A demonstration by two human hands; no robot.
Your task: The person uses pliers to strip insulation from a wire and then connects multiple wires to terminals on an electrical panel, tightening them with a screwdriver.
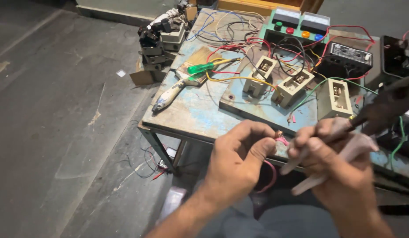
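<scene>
1. Because the counter (191, 112) is crowded from its near edge to its far side, the largest hazard is the clutter itself: loose red, yellow, blue and black wires (239, 31) run among three cream switch blocks (297, 86), a green panel with coloured buttons (297, 26) and a black meter box (347, 55), so a snagged loop could drag any of them over.

2. While the right hand (341, 172) is closed around a pale-handled tool (328, 163), probably pliers or a stripper though blur hides its nose, a slip of that tool could nick the fingers opposite, which sit just beside it.

3. Since the left hand (239, 154) pinches the pink wire (272, 174) tightly between thumb and forefinger, with the wire's end at the fingertips near the counter's near edge and the rest looping down toward the lap, too hard a bite could cut the copper strands (278, 133) rather than only the sheath.

4. As the green-handled screwdriver (206, 67) and a paint-spattered brush (171, 94) lie at the left of the counter, the brush handle close to the edge, a knock could send them to the floor (59, 132).

5. If any of the wiring is live, which cannot be told here, bare copper held in bare fingers would be the smallest thing and the worst.
</scene>
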